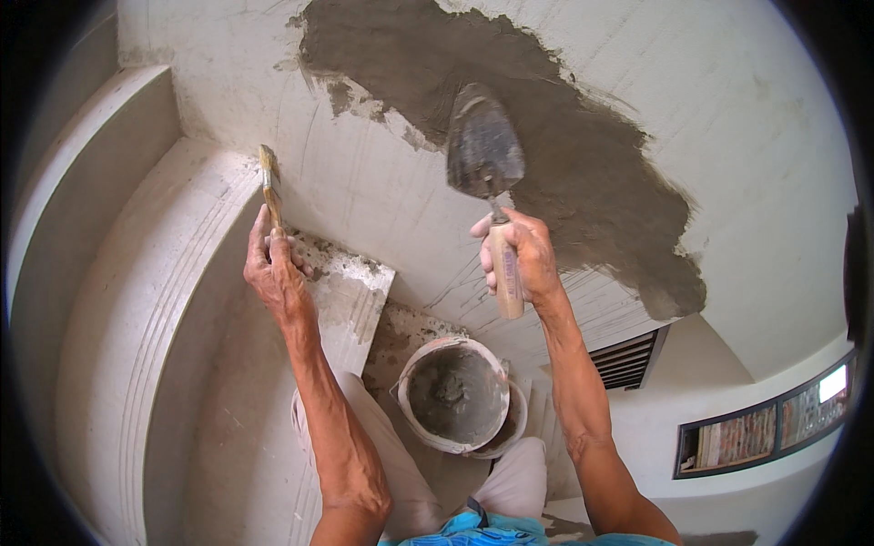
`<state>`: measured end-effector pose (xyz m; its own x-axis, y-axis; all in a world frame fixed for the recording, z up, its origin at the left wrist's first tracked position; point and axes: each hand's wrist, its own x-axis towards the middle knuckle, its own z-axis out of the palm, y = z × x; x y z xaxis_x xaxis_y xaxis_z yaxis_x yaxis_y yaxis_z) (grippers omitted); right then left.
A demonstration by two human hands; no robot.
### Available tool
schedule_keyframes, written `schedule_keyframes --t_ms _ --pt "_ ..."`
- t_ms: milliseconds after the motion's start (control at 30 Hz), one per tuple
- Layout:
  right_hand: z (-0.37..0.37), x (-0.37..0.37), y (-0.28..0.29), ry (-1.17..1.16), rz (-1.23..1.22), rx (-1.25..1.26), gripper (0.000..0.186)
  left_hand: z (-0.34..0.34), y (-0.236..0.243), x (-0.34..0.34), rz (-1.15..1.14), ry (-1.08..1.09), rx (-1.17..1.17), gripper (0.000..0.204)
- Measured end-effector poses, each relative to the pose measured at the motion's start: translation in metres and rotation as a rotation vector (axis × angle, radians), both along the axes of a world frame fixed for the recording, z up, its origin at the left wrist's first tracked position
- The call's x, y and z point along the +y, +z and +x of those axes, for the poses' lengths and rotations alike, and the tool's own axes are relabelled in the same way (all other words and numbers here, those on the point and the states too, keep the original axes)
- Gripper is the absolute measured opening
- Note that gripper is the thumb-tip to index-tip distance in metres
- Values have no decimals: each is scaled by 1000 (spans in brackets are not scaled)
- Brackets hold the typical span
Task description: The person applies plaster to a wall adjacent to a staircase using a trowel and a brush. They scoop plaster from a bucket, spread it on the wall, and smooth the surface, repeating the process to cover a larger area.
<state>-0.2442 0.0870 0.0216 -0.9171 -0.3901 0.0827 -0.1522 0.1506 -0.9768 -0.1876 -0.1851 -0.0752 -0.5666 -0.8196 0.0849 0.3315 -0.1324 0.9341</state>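
From the head view, here's my right grip (pixel 528 250), fingers closed around the handle of a pointed grey steel trowel with a pale wooden handle (pixel 486 146), blade up and away from my knuckles, probably so its flat can lie close to the wall. That blade is in front of a broad, ragged dark-grey patch of mortar (pixel 592 164) on the off-white plastered wall (pixel 737 136); whether it touches, I can't tell. Over on the left, my left grip (pixel 276 264) pinches a flat, pale-bristled brush with a wooden handle (pixel 268 177), bristles up, near the inner end of the curved pale concrete steps (pixel 164 264). Below, between my arms, there's a round, pale-rimmed bucket (pixel 401 400) of grey mix, near my knees, I'd guess for easy reach. Edges now: the step noses crowd my left, the bucket rim sits under both forearms, and a dark slatted opening (pixel 628 359) lies beside my right forearm. Open room runs up the wall, between brush and trowel.
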Motion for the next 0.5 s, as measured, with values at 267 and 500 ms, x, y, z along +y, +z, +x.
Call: schedule_keyframes --t_ms 267,500 --pt "-9 8 24 -141 -83 211 38 0 0 3 5 -19 12 42" --pt "-1 -8 0 11 88 14 36 -1 -5 -2 31 -32 -2 39"
